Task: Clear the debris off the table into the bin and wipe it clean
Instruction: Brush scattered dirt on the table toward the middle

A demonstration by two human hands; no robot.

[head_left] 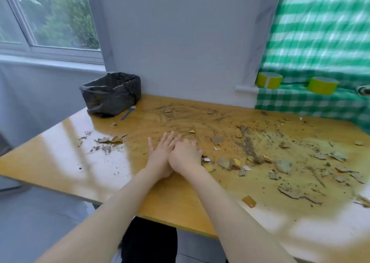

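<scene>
Debris [223, 162] strewn on table [60, 158] | left hand [160, 155] flat | right hand [186, 158] curled

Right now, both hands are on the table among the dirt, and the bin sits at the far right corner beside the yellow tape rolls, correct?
Not quite. The head view shows the bin at the far left corner of the table, by the window, not beside the tape rolls. The left hand and right hand do rest on the table among the dirt.

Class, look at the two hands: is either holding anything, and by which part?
The left hand lies flat, holding nothing. The right hand curls its fingers onto the debris; whether it grips any cannot be told.
</scene>
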